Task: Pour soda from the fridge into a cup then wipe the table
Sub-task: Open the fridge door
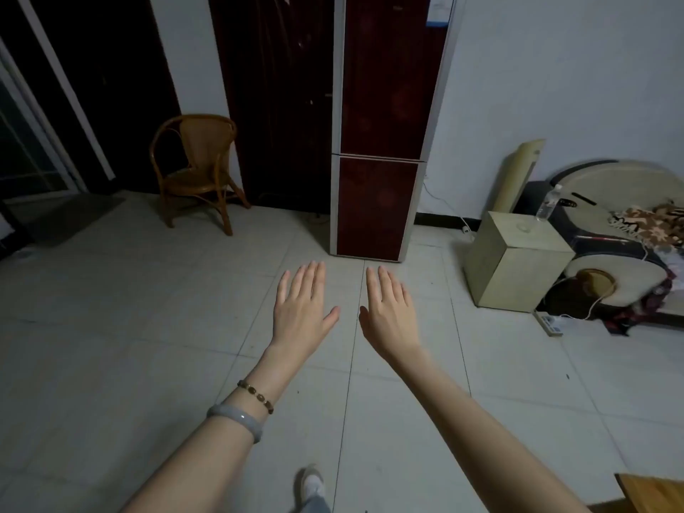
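A tall dark-red fridge [381, 149] with silver edges stands against the far wall, both of its doors closed. My left hand [301, 311] and my right hand [388, 314] are stretched out flat in front of me, palms down, fingers apart, holding nothing. Both hang over the tiled floor, a short way in front of the fridge's base. A wooden table corner [653, 490] shows at the lower right edge. No soda and no cup are in view.
A wicker chair [198, 168] stands left of the fridge by a dark curtain. To the right sit a beige box [514, 261] with a water bottle [548, 203] behind it, a sofa, cables and a power strip [549, 322]. My shoe [312, 483] is below.
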